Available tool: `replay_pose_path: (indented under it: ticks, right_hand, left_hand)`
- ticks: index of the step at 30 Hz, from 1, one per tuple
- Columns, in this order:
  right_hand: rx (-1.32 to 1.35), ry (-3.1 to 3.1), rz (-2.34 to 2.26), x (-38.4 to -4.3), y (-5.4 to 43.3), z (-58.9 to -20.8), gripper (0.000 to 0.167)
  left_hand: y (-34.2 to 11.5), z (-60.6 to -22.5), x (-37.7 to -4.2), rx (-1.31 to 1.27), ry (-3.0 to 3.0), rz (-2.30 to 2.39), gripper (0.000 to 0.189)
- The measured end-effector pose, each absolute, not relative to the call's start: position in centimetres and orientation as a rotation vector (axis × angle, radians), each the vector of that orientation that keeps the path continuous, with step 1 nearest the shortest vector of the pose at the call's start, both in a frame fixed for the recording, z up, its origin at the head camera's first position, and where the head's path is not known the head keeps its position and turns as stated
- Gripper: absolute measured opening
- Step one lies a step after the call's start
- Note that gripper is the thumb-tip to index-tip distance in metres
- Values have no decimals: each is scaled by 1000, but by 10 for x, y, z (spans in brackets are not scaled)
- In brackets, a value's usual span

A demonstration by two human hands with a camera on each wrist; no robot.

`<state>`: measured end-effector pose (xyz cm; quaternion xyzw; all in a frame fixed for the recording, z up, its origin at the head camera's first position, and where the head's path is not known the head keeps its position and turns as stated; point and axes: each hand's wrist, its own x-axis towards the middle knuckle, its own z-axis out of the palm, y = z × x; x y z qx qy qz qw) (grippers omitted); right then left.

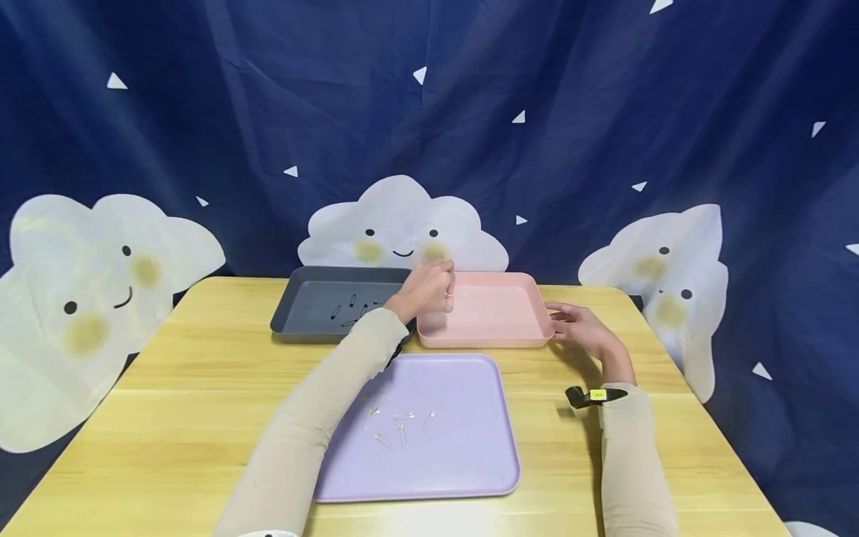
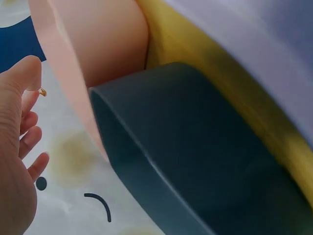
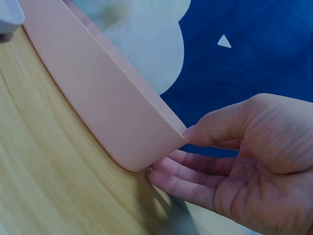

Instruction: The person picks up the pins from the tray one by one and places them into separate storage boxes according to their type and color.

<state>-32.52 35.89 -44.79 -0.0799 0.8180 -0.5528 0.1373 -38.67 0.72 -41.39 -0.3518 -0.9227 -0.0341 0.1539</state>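
My left hand is above the inner edges of the grey tray and the pink tray, which stand side by side. In the left wrist view, its thumb and forefinger pinch a small gold safety pin, mostly hidden by the fingers. My right hand holds the right end of the pink tray, thumb at the rim and fingers low against the outer wall. Several black safety pins lie in the grey tray. Several gold safety pins lie on the flat purple tray in front.
The trays stand on a wooden table. Behind it hangs a dark blue curtain with white clouds and triangles. My left forearm passes over the purple tray's left side and hides part of it.
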Motion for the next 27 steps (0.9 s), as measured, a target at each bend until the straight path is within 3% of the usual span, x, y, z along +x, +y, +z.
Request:
replay_pose_path:
  ticks: [27]
  right_hand:
    - [-178,2363,-1585,-326,358,-448,57]
  left_hand:
    - [10,-429,-388,-972,-2756,102,10]
